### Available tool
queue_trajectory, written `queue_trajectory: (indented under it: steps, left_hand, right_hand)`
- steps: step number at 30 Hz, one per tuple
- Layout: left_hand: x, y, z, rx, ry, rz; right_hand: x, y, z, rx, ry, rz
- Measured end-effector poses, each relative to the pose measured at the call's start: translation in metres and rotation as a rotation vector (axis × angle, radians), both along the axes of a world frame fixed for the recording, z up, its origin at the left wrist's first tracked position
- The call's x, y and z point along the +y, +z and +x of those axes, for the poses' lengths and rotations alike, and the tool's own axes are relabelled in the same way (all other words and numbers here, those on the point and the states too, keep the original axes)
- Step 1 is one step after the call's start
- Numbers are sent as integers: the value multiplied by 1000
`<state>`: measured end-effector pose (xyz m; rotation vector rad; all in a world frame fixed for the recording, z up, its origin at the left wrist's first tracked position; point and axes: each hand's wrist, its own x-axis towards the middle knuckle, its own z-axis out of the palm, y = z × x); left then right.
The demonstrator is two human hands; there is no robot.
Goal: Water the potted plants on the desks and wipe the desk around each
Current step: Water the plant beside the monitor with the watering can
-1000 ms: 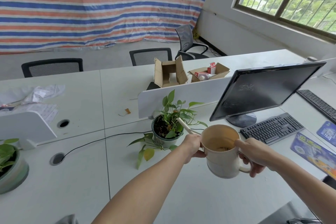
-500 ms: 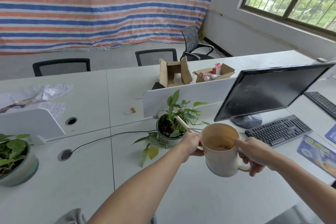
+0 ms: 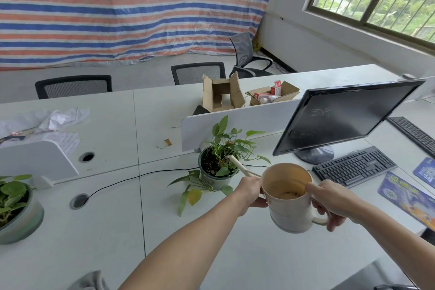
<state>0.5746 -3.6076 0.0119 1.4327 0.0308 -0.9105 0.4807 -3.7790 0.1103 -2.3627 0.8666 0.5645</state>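
I hold a beige watering can [image 3: 290, 209] above the white desk [image 3: 235, 249] with both hands. My right hand [image 3: 329, 202] grips its handle, thumb on the rim. My left hand [image 3: 250, 190] holds the can's left side at the base of the spout. The thin spout [image 3: 237, 165] reaches over the soil of a small green potted plant [image 3: 217, 167] standing by the white divider. A second potted plant [image 3: 16, 207] stands at the far left edge. A grey cloth [image 3: 90, 281] shows at the bottom edge.
A black monitor [image 3: 341, 117] and keyboard [image 3: 353, 166] stand right of the plant, with blue mouse pads [image 3: 409, 195] beyond. A black cable [image 3: 141, 175] crosses the desk. Cardboard boxes [image 3: 223, 94] sit behind the divider [image 3: 235, 125]. Chairs [image 3: 73, 86] line the far side.
The view has shifted slightly, so the scene slid right. Both hands keep the can at the plant, with the spout still over the pot.
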Motion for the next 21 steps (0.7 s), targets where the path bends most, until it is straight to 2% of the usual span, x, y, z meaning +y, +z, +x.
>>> queue_trajectory:
  steps: [21]
  left_hand:
    - [-1, 19, 29, -37, 26, 29]
  right_hand:
    - [3, 14, 25, -48, 8, -14]
